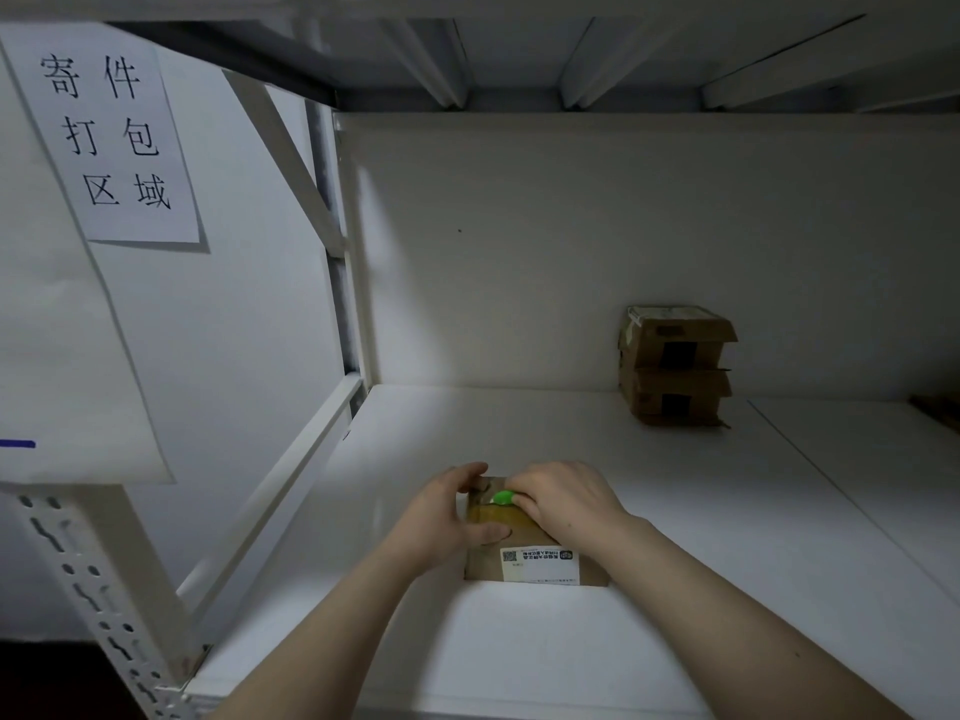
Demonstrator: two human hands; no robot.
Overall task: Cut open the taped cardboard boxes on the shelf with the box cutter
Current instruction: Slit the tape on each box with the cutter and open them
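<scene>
A small taped cardboard box [519, 532] with a white shipping label lies on the white shelf [675, 511] in front of me. My left hand [447, 517] grips the box's left side, fingers curled over its far corner and thumb pressed on the top. My right hand [566, 501] is curled round a green box cutter [503, 497], whose tip lies on the tape near the box's far edge. Most of the cutter is hidden in my fist.
Two more taped cardboard boxes [675, 366] are stacked against the back wall at the right. A white upright post [358, 262] and a side rail bound the shelf on the left. A paper sign [109, 132] hangs at the left.
</scene>
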